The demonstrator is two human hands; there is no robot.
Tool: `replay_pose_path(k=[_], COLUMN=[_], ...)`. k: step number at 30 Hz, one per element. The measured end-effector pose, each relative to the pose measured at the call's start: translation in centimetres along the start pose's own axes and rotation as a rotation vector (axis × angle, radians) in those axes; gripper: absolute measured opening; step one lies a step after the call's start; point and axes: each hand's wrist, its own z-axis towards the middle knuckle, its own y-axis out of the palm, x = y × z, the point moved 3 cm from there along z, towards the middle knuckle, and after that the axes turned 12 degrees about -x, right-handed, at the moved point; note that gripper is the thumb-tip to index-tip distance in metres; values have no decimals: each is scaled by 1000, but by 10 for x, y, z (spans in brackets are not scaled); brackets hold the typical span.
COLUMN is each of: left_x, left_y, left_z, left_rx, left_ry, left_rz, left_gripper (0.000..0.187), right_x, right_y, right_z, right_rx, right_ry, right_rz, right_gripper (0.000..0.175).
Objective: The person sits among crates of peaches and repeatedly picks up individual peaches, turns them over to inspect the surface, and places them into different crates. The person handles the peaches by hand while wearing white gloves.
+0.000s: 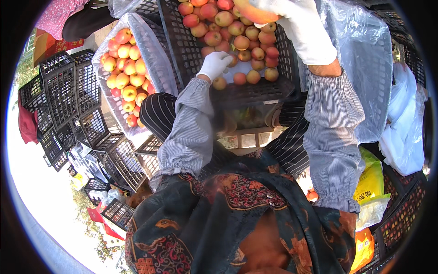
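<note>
My right hand (303,29), in a white glove, grips an apple (255,10) up close to the camera at the top of the view. My left hand (215,64), also gloved, is low over a black plastic crate (181,44) with its fingers curled. Its fingertips meet the edge of a small apple (233,61); whether they hold it is hidden. Many red-yellow apples (224,19) fill the crate's far part. Towards me they thin out, and pale lining (241,66) shows between them.
To the left stands a crate lined with clear plastic (159,61), full of apples (128,78). Another plastic-lined crate (368,78) is at right. Black crates (60,89) pile up at far left. Yellow bags (369,174) and white plastic bags (402,126) lie at right. Someone's dark sleeve or leg (87,22) shows top left.
</note>
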Motion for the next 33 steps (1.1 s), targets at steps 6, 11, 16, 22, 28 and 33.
replay_pose_path(k=[6,11,16,22,28,33], left_x=[-83,-98,-94,-55,-52,-22], left_y=[94,96,84,109,105,66], left_z=[73,89,79,88,90,51], left_rx=[-226,-210,-311,-326,-242,-314], left_ry=[-77,-27,-157,-166,-111,26], left_rz=[760,791,114,261,413,-409], left_gripper=[53,58,52,62,48,53], right_x=[-10,-8,-10,-14,-8,-2], right_y=[-12,-25,-24,-20,-24,-35], right_z=[-3,-4,-11,-10,-10,-8], right_rx=[162,389,468,468,465,235], right_ry=[-2,-54,-11,-120,-71,29], right_rz=[668,612,705,441,630,818], right_gripper=[31,33,30,29,28,28])
